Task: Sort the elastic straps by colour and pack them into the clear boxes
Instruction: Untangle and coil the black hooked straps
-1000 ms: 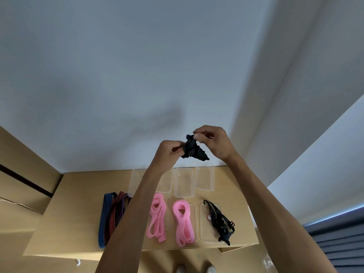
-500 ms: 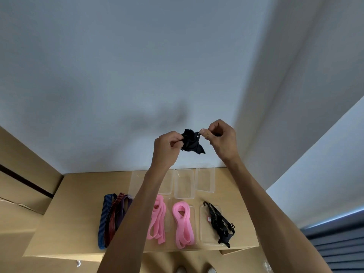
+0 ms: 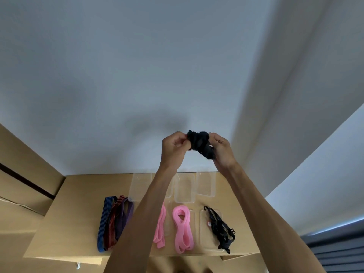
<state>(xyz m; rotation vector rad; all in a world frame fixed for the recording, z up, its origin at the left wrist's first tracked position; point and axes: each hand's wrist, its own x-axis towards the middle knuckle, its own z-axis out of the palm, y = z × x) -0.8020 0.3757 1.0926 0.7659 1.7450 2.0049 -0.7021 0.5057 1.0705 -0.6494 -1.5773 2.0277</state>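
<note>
A bunched black strap (image 3: 200,143) is held up in front of the wall, high above the table. My left hand (image 3: 173,147) grips its left side and my right hand (image 3: 221,149) grips its right side. Below on the cardboard table (image 3: 78,213) lie two pink straps (image 3: 182,227), one (image 3: 160,227) partly behind my left forearm. Another black strap (image 3: 220,229) with hooks lies at the right on a clear lid. Blue, red and purple straps (image 3: 114,221) lie at the left. Several clear boxes (image 3: 185,189) stand in a row behind them.
A grey wall rises right behind the table. More cardboard boxes (image 3: 21,180) stand at the left. The table's front edge runs along the bottom, with a lower cardboard flap (image 3: 240,258) at the right.
Both hands have risen a little and closed in on the black strap, which is now bunched into a tighter, larger wad between them.
</note>
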